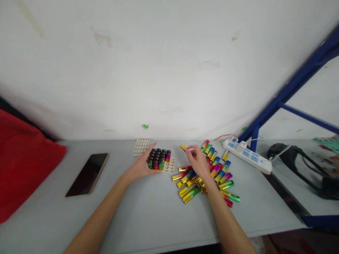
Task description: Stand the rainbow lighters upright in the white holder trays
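My left hand point(141, 165) curves around the left side of a block of upright lighters point(158, 157), thumb along the front and a finger stretched out behind. These lighters have black tops and shiny multicoloured bodies. They stand in a pale tray point(170, 165) with round cups, whose right-hand cups are bare. My right hand point(197, 159) pinches a lighter point(183, 147), its yellow end pointing up and left, right of the tray. The rest of that lighter is hidden by the fingers. Below and beside this hand lies a loose pile of metallic lighters point(189, 193).
A second cupped tray point(141, 146) lies by the wall. On the left are a dark phone point(87, 174) and a red bag point(26, 158). A white power strip point(247, 155), a blue metal frame point(265, 116) and a black strapped device point(302, 169) are on the right.
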### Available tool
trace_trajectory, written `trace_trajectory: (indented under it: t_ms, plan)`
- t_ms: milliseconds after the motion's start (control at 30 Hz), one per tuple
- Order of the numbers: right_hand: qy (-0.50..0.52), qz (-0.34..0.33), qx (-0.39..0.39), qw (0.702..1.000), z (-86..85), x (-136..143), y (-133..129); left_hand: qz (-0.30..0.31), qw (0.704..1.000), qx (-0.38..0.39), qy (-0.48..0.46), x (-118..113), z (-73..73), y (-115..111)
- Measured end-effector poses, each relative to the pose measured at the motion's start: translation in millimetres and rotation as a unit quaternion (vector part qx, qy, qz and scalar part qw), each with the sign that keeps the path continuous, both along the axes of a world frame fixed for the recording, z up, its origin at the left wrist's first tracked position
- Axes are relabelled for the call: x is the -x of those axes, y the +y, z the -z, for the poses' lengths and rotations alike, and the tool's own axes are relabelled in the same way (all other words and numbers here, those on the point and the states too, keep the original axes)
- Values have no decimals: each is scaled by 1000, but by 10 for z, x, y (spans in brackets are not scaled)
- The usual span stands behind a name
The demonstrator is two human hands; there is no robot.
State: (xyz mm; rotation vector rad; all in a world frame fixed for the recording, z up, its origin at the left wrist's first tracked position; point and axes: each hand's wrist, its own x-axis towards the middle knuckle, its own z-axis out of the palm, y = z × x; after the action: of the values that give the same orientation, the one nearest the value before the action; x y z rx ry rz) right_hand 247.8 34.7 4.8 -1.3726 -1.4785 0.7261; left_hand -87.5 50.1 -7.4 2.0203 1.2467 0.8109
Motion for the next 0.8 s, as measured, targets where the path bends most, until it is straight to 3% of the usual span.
trace_trajectory:
  t_ms: [200,433,600,800]
  plan:
    - [234,-17,59,970,4,288,-7,4,1000,10,-13,-14,-5,-2]
    - [299,-35,60,952,-69,433,-85,-9,1000,-5,5,10,57,16]
    - [292,-101,118,944,-142,520,-161,-5,1000,3,1,3,45,1]
    - [125,0,86,988,-79,540,-201,-7,1000,-4,5,-3,10,-14]
